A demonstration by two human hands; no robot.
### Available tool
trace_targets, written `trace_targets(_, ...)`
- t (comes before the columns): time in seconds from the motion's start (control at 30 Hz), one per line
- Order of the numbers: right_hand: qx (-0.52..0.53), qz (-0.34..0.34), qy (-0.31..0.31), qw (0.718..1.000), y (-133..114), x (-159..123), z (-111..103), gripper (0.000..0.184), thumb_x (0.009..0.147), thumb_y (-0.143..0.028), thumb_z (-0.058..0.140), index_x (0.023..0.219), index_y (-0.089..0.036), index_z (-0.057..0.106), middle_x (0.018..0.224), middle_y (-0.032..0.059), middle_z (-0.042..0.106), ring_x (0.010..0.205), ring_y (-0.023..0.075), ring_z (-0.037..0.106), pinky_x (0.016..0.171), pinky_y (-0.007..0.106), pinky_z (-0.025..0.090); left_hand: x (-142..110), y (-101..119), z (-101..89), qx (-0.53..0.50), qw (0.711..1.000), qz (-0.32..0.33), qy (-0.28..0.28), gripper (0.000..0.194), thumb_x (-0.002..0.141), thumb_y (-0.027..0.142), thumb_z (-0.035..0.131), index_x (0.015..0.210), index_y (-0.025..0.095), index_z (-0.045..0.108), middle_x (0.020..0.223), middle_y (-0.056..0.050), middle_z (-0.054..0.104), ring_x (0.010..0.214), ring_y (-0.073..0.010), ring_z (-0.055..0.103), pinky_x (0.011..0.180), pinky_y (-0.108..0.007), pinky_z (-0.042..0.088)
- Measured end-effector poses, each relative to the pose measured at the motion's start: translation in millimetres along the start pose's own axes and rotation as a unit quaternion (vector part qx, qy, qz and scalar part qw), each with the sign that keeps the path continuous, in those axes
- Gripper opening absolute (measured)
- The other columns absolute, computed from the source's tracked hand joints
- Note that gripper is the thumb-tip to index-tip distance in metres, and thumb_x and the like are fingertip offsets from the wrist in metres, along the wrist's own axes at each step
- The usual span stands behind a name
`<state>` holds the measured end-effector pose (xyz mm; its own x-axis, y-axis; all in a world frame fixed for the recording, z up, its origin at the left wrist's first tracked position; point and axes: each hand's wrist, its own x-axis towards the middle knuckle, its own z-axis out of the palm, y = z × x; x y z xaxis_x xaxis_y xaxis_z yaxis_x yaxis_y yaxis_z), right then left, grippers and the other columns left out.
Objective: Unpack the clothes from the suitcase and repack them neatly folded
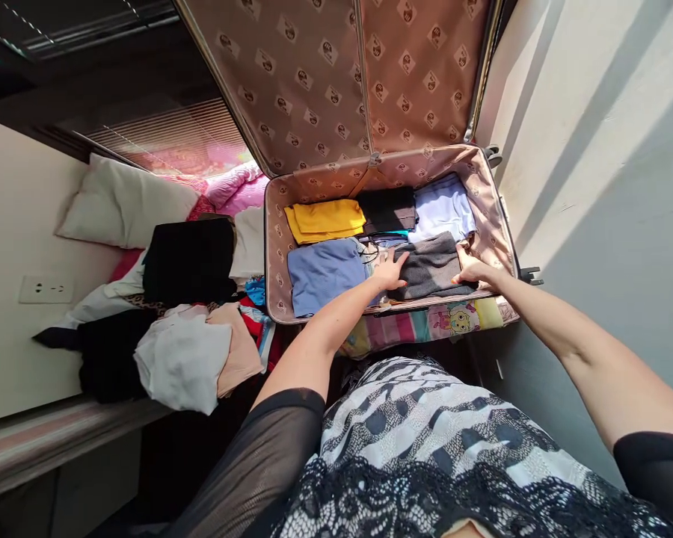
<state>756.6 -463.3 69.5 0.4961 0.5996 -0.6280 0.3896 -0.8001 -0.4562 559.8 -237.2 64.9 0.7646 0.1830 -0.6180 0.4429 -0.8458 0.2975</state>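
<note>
A dark grey folded garment [429, 261] lies in the near right part of an open suitcase [267, 254]. My left hand [389, 270] rests at the garment's left edge, fingers spread and touching it. On the opposite edge, my right hand [472, 269] presses with thumb and forefinger apart. Left of my left hand sits a folded blue garment [325, 273]. Along the far side are a folded yellow garment [325, 219], a black one [388, 211] and a light lavender-blue one [444, 208]. Some dark cord [375, 250] shows between the stacks.
The suitcase lid [314, 82] stands raised at the back. A pale wall [606, 202] rises close on the right. To the left lie a black garment [191, 258], a white garment [185, 359] and a pillow [131, 202]. A patterned cloth [404, 332] is under the suitcase.
</note>
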Motion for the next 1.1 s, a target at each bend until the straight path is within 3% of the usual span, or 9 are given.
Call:
trace_targets(0.13, -0.122, 0.01, -0.002, 0.993, 19.2, 3.6, -7.5, 0.102, 0.083, -0.03, 0.078, 0.174, -0.011, 0.034, 0.155, 0.0226, 0.062, 0.137, 0.0365, 0.063, 0.111, 0.037, 0.051, 8.4, 11.7, 3.4, 0.018, 0.998, 0.058, 0.013, 0.107, 0.094, 0.044, 0.08, 0.178, 0.039, 0.014, 0.186, -0.012, -0.005, 0.17, -0.0475, 0.005, 0.127, -0.065, 0.038)
trace_targets(0.23, -0.192, 0.045, 0.013, 0.98, 28.6, -0.4, -7.9, 0.102, 0.085, -0.032, 0.075, 0.175, -0.011, 0.031, 0.144, 0.0227, 0.07, 0.133, 0.0401, 0.065, 0.111, 0.041, 0.05, 15.5, 18.5, 7.0, 0.003, 0.998, 0.067, 0.009, 0.105, 0.095, 0.044, 0.077, 0.179, 0.036, 0.014, 0.186, -0.015, -0.003, 0.17, -0.0481, 0.006, 0.127, -0.066, 0.039)
trace_targets(0.43, -0.291, -0.022, 0.054, 0.955, 8.9, -30.0, -1.9, 0.099, 0.092, -0.033, 0.076, 0.175, -0.011, 0.027, 0.142, 0.032, 0.063, 0.13, 0.0425, 0.062, 0.109, 0.051, 0.048, 17.8, 16.0, 16.1, 0.052, 0.985, 0.145, 0.078, 0.107, 0.093, 0.047, 0.08, 0.179, 0.034, 0.018, 0.186, -0.016, -0.006, 0.169, -0.0528, -0.007, 0.127, -0.081, 0.021)
trace_targets(0.6, -0.326, -0.104, -0.008, 0.94, -5.4, -32.3, -4.7, 0.11, 0.079, -0.034, 0.093, 0.173, -0.031, 0.037, 0.164, 0.0255, 0.047, 0.128, 0.0467, 0.063, 0.105, 0.053, 0.053, 34.1, 24.3, 27.4, 0.089, 0.969, 0.227, 0.044, 0.126, 0.076, 0.047, 0.096, 0.177, 0.037, 0.022, 0.186, -0.013, -0.011, 0.165, -0.0587, -0.016, 0.12, -0.091, 0.009)
trace_targets(0.73, -0.343, -0.039, -0.071, 0.936, 1.2, -2.9, 4.8, 0.136, 0.073, -0.034, 0.098, 0.18, -0.025, 0.015, 0.175, 0.0367, 0.022, 0.126, 0.0473, 0.069, 0.107, 0.054, 0.054, 59.6, 26.8, 37.0, 0.092, 0.964, 0.247, 0.011, 0.13, 0.069, 0.045, 0.1, 0.176, 0.041, 0.026, 0.186, -0.01, -0.01, 0.164, -0.06, -0.015, 0.116, -0.095, 0.008)
trace_targets(0.87, -0.35, 0.006, -0.151, 0.925, 7.3, 11.0, 12.2, 0.138, 0.076, -0.028, 0.093, 0.179, -0.009, 0.004, 0.157, 0.0466, 0.042, 0.122, 0.0465, 0.073, 0.102, 0.05, 0.057, 70.6, 25.1, 38.9, 0.089, 0.959, 0.269, -0.005, 0.129, 0.066, 0.041, 0.1, 0.174, 0.045, 0.029, 0.187, -0.004, -0.007, 0.166, -0.0588, -0.006, 0.119, -0.092, 0.013)
trace_targets(0.97, -0.434, -0.079, -0.094, 0.893, 7.7, 8.6, 14.2, 0.12, 0.081, -0.027, 0.085, 0.178, -0.006, 0.018, 0.146, 0.0437, 0.056, 0.121, 0.0506, 0.071, 0.096, 0.055, 0.06, 68.1, 31.4, 37.2, 0.101, 0.96, 0.26, -0.004, 0.124, 0.065, 0.034, 0.098, 0.171, 0.046, 0.036, 0.187, -0.004, 0.003, 0.167, -0.0564, -0.004, 0.12, -0.089, 0.017)
trace_targets(1.03, -0.475, -0.159, -0.007, 0.866, 6.3, 15.3, 19.2, 0.109, 0.084, -0.03, 0.081, 0.177, -0.016, 0.027, 0.163, 0.0404, 0.041, 0.131, 0.0532, 0.063, 0.097, 0.059, 0.061, 69.6, 36.3, 35.9, 0.117, 0.957, 0.267, 0.004, 0.116, 0.064, 0.029, 0.094, 0.167, 0.047, 0.044, 0.186, -0.003, 0.016, 0.169, -0.0527, -0.003, 0.12, -0.088, 0.017)
trace_targets(1.1, -0.485, -0.182, 0.03, 0.855, 2.4, 29.8, 29.6, 0.117, 0.078, -0.037, 0.085, 0.178, -0.032, 0.024, 0.176, 0.0279, 0.027, 0.147, 0.0569, 0.046, 0.093, 0.063, 0.062, 73.2, 38.9, 34.7, 0.123, 0.959, 0.257, 0.014, 0.11, 0.06, 0.024, 0.092, 0.161, 0.047, 0.055, 0.18, -0.003, 0.032, 0.17, -0.0486, 0.003, 0.122, -0.083, 0.023)
